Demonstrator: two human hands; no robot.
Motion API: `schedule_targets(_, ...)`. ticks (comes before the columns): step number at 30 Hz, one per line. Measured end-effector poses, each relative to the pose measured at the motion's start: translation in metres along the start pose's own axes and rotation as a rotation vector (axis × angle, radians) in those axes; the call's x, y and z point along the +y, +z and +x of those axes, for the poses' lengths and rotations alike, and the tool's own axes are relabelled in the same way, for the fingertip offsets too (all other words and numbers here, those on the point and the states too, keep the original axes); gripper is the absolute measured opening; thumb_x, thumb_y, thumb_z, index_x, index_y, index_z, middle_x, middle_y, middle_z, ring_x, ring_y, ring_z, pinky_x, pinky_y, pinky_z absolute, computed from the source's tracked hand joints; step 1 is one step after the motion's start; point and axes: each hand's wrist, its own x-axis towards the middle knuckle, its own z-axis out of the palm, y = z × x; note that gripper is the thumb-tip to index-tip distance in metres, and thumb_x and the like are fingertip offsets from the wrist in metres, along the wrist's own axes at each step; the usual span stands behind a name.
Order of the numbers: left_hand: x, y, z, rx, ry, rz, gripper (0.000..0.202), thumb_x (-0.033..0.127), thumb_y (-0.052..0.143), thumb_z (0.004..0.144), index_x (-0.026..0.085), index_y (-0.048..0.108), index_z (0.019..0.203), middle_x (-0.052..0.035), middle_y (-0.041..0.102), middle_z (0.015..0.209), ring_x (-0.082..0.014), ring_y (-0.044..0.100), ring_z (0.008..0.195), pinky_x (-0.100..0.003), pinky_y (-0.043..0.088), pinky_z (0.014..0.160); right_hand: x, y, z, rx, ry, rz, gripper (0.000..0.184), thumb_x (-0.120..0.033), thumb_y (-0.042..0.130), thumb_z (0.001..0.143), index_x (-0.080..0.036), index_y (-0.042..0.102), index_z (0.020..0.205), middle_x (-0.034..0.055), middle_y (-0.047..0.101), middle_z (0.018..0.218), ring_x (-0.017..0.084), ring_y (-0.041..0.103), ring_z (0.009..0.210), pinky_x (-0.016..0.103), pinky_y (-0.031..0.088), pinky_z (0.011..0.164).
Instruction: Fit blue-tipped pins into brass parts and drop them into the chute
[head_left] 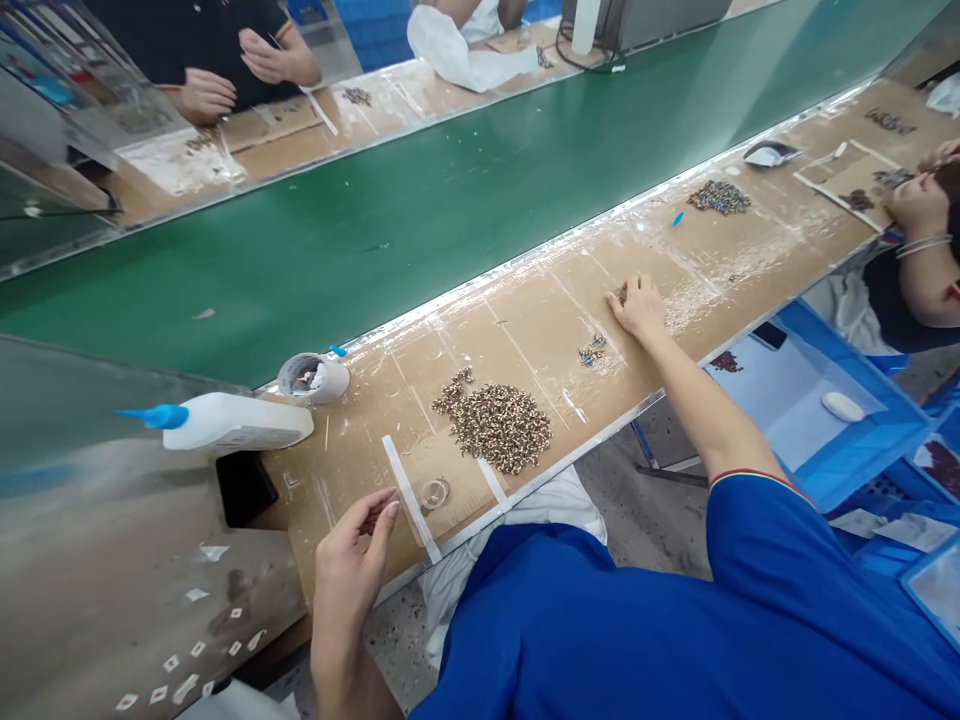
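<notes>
A tilted round cup [313, 379] sits at the back edge of the bench [352, 480], with something white and dark inside it, too small to tell. Beside it, a white plastic bottle with a blue nozzle [236, 421] lies on its side. A small clear dish [435, 493] stands near the front edge, just beside a large heap of tiny beige-and-dark components [495, 427]. Below the bench, a blue crate [847, 450] holds a pale sheet and a white oval object.

The right hand [637, 308] lies palm down on the bench, arm stretched out, its fingertips [621, 293] at a few tiny components, its grip too flat to read. Just beside it lies a small cluster of components [592, 351]. The left hand [349, 565] is raised over the front edge, its grip nearly closed; whether it has hold of anything, I cannot tell.
</notes>
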Motion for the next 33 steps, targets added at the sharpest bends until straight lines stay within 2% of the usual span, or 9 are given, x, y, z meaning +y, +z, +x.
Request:
schedule_targets(5,0.004,-0.001,-0.001,0.034,-0.094,-0.008,0.049,0.064,0.058,0.08,0.02,0.078,0.086,-0.0084,0.079,0.082,-0.0224,0.071,0.068,-0.03,0.06,0.067,-0.007,-0.005,0.015,-0.091,-0.003,-0.126,0.043,-0.033,0.032,0.102,-0.005,0.058,0.122,0.0288,0.065,0.124,0.036,0.063,0.109,0.041,0.044,0.089)
schedule_targets(11,0.008,-0.003,-0.003,0.04,-0.173,-0.036,0.051,0.065,0.058,0.075,0.02,0.078,0.086,-0.0088,0.078,0.082,-0.023,0.07,0.069,-0.031,0.058,0.068,-0.009,-0.005,0.012,-0.071,0.029,-0.073,0.041,-0.032,0.035,0.101,-0.005,0.064,0.113,0.0287,0.069,0.119,0.035,0.065,0.105,0.039,0.044,0.086)
schedule_targets(16,0.01,-0.006,-0.002,0.045,-0.177,-0.061,0.049,0.064,0.058,0.075,0.019,0.077,0.085,-0.0088,0.078,0.081,-0.0225,0.069,0.068,-0.031,0.058,0.069,-0.011,-0.003,0.007,-0.035,0.075,0.07,0.031,-0.029,0.044,0.097,-0.007,0.066,0.101,0.0291,0.07,0.114,0.036,0.064,0.105,0.04,0.042,0.086)
schedule_targets(21,0.01,-0.013,-0.001,0.053,-0.197,-0.06,0.05,0.063,0.057,0.074,0.019,0.078,0.086,-0.0095,0.078,0.083,-0.0229,0.07,0.069,-0.031,0.057,0.069,-0.009,-0.002,0.002,0.055,0.185,0.332,0.016,-0.024,0.053,0.09,-0.017,0.058,0.076,0.0216,0.071,0.095,0.032,0.062,0.098,0.039,0.041,0.087)
schedule_targets(23,0.009,-0.017,0.0,0.064,-0.212,-0.055,0.05,0.063,0.057,0.074,0.02,0.078,0.085,-0.0093,0.078,0.082,-0.0235,0.071,0.071,-0.032,0.057,0.071,-0.005,-0.003,0.004,0.113,0.261,0.474,0.024,-0.025,0.055,0.089,-0.021,0.049,0.067,0.0148,0.067,0.082,0.028,0.061,0.09,0.037,0.042,0.083)
schedule_targets(26,0.008,-0.021,0.004,0.088,-0.234,-0.044,0.05,0.064,0.057,0.073,0.02,0.078,0.084,-0.0092,0.078,0.082,-0.025,0.072,0.075,-0.033,0.057,0.074,0.004,-0.007,0.011,0.188,0.392,0.728,0.039,-0.033,0.052,0.096,-0.025,0.035,0.062,0.0021,0.053,0.063,0.019,0.054,0.071,0.031,0.044,0.069)
schedule_targets(28,0.009,-0.022,0.007,0.096,-0.245,-0.046,0.05,0.065,0.058,0.071,0.02,0.078,0.084,-0.009,0.078,0.082,-0.0251,0.072,0.075,-0.033,0.057,0.074,0.012,-0.011,0.016,0.196,0.471,0.914,0.045,-0.041,0.051,0.099,-0.026,0.03,0.062,-0.0051,0.04,0.055,0.013,0.043,0.056,0.025,0.04,0.055)
schedule_targets(31,0.01,-0.019,0.013,0.097,-0.26,-0.05,0.051,0.066,0.059,0.069,0.021,0.077,0.084,-0.0087,0.078,0.081,-0.0247,0.072,0.073,-0.033,0.057,0.074,0.023,-0.019,0.02,0.166,0.558,1.166,0.052,-0.044,0.057,0.097,-0.025,0.024,0.062,-0.011,0.025,0.052,0.008,0.027,0.044,0.017,0.031,0.04)
schedule_targets(33,0.013,-0.016,0.017,0.086,-0.272,-0.046,0.052,0.067,0.058,0.068,0.021,0.077,0.084,-0.0084,0.078,0.081,-0.025,0.072,0.073,-0.033,0.056,0.073,0.028,-0.023,0.019,0.151,0.59,1.277,0.052,-0.039,0.057,0.098,-0.024,0.023,0.062,-0.0118,0.023,0.052,0.006,0.024,0.042,0.013,0.029,0.037)
